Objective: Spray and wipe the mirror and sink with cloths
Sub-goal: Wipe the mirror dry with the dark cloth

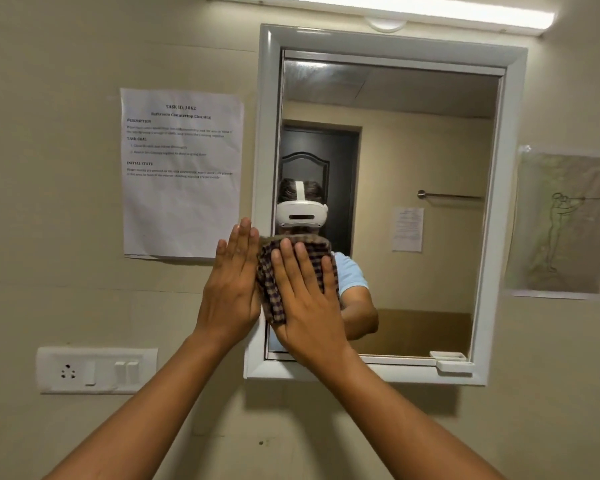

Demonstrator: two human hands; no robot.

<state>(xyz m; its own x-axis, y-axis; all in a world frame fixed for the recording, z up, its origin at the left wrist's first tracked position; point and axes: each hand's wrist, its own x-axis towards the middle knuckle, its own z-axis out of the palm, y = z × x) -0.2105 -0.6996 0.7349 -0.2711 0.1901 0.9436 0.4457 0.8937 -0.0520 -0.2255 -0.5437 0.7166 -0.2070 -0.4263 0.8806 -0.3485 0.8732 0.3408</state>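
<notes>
Printed sheet (182, 171), switch panel (97, 370), sketch (561, 221) on wall.

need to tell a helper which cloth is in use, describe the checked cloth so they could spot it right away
Find the white-framed mirror on the beige wall. At its lower left corner, the right hand presses a cloth flat against the glass, with the left hand beside it on the frame. The cloth is the only fabric here, in a dark brown and tan check, unlike the plain white printed sheet taped to the left.
</notes>
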